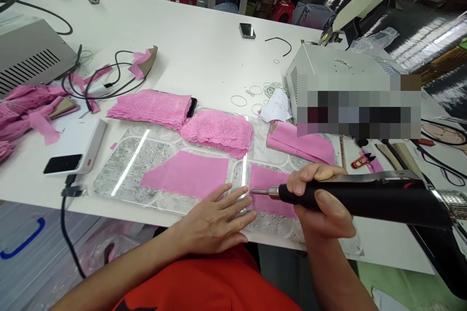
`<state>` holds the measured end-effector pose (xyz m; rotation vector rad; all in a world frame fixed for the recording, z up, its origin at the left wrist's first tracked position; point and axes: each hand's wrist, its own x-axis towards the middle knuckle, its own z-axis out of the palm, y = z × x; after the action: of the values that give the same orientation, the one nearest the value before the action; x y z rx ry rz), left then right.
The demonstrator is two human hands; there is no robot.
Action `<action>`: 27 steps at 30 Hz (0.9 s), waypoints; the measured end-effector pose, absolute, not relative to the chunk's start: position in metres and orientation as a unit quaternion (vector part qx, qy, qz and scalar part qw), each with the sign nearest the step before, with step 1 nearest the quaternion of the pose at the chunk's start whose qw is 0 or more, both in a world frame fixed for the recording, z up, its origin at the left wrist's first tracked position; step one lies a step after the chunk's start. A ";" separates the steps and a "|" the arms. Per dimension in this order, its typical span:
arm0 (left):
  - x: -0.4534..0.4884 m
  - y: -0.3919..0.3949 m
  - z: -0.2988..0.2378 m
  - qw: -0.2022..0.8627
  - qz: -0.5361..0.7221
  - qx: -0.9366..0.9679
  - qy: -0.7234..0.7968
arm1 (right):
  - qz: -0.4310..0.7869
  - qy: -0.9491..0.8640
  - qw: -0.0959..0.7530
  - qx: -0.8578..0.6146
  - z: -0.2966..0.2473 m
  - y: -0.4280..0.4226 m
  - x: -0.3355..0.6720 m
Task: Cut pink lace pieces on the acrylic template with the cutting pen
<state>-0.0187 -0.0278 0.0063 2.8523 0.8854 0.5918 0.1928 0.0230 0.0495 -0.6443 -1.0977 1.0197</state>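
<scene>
My left hand (222, 218) lies flat with fingers spread, at the lower edge of a cut pink fabric piece (191, 170) and over the glossy patterned mat (120, 165). My right hand (324, 201) is wrapped round a thick black handheld tool (365, 201) with a thin metal tip (260, 191). That tip points left, over a second pink fabric piece (272, 206), close to my left fingertips. Behind these lie stacks of pink lace (219, 131) and pink lace-edged fabric (153, 109). A folded pink stack (302, 143) sits at the right.
A grey vented box (328, 68), partly blurred out, stands at the back right; another vented box (32, 53) is at left. A white power bank (82, 146) with a cable, orange thread snips (363, 160), a phone (247, 30) and loose cords are on the white table.
</scene>
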 end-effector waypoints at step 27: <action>-0.005 -0.026 0.022 0.033 0.254 0.935 0.244 | 0.251 -0.332 0.817 -0.400 0.056 0.022 0.231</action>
<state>-0.0051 -0.0264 0.0225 2.8784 0.7497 0.7810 0.2310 0.0223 0.0560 -0.8526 -0.7081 0.5348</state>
